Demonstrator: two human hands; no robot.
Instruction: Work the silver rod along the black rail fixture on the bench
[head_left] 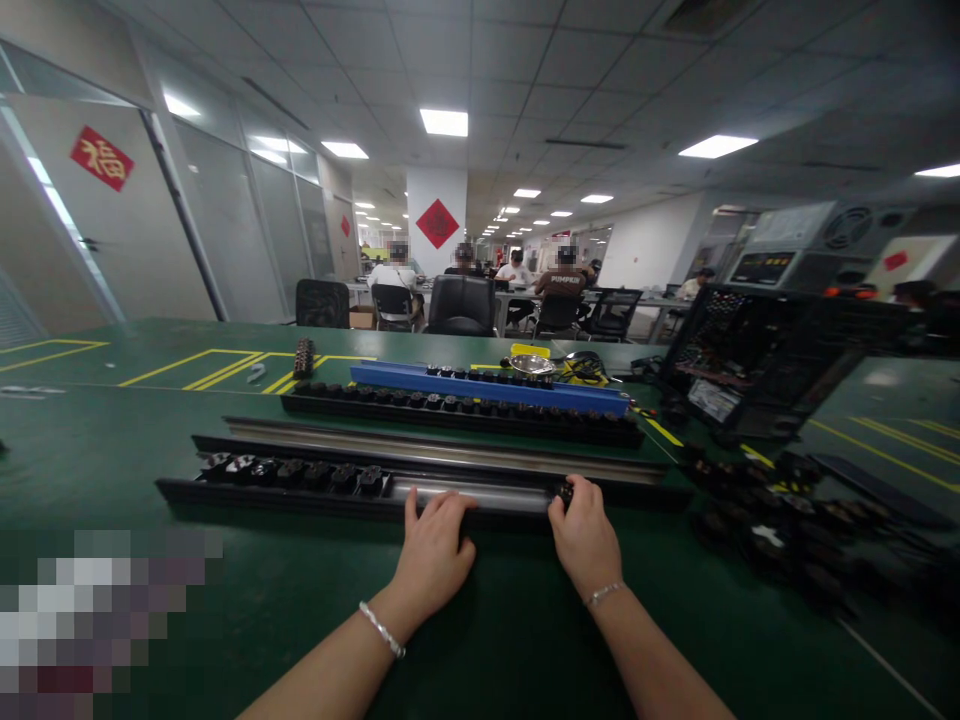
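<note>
Head view: the long black rail point(487, 493) lies crosswise at twelve o'clock, left hand point(435, 548) spread flat on it, right hand point(583, 535) curled around a small black module point(564, 492); the rail looks stiff and is probably best gripped mid-span.

One camera, worn on the person's head, looked forward and somewhat down across the green tabletop point(112, 460) from its near edge. It sat close above the left hand point(433, 548) and right hand point(583, 538), whose forearms entered at the bottom of the frame. The wide lens also took in the ceiling point(600, 60) and the far office point(637, 250).
</note>
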